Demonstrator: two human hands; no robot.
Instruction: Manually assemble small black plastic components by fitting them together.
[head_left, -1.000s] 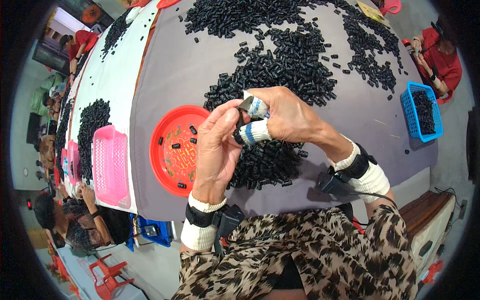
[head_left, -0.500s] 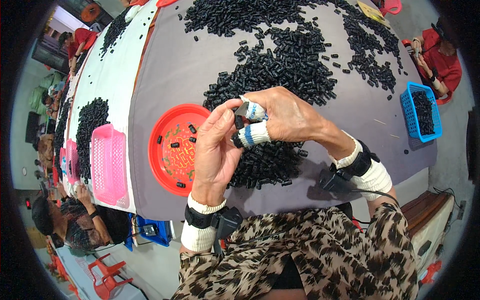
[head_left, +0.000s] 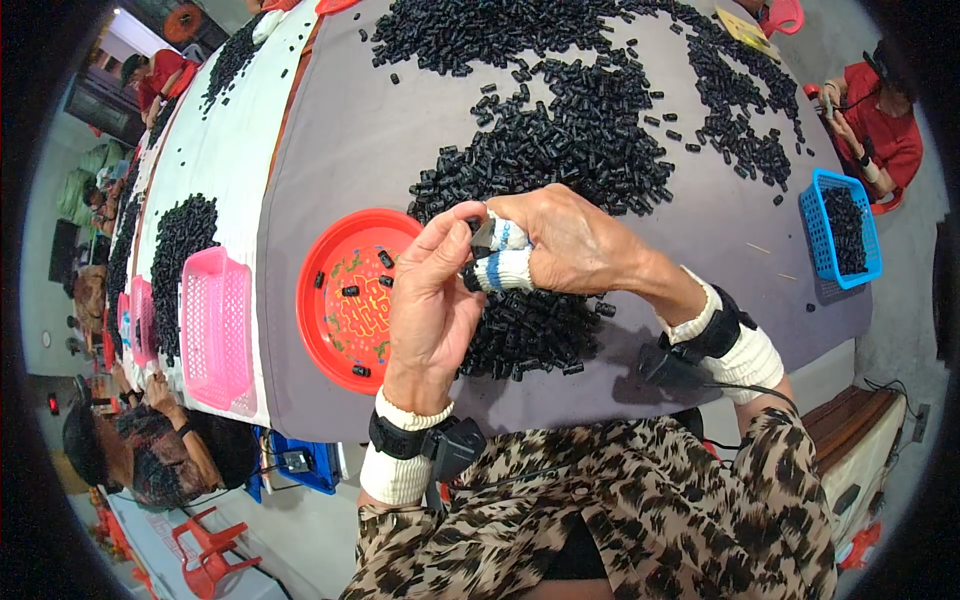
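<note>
My left hand and my right hand meet over the big heap of small black cylindrical pieces. Pinched between the thumb and fingers of my left hand is one small black piece, partly hidden. My right hand, with white cloth wraps on two fingers, closes on a small grey blade held against that piece. Just left of my left hand lies a round red plate with several loose black pieces on it.
A pink basket stands left of the plate; a blue basket of black pieces stands at the right edge. More black heaps lie left and farther back. Co-workers sit around the table. Two thin sticks lie near the blue basket.
Both hands stay together over the heap, with only slight shifts of the fingers. My right hand has dipped a little around the blade and the black piece.
</note>
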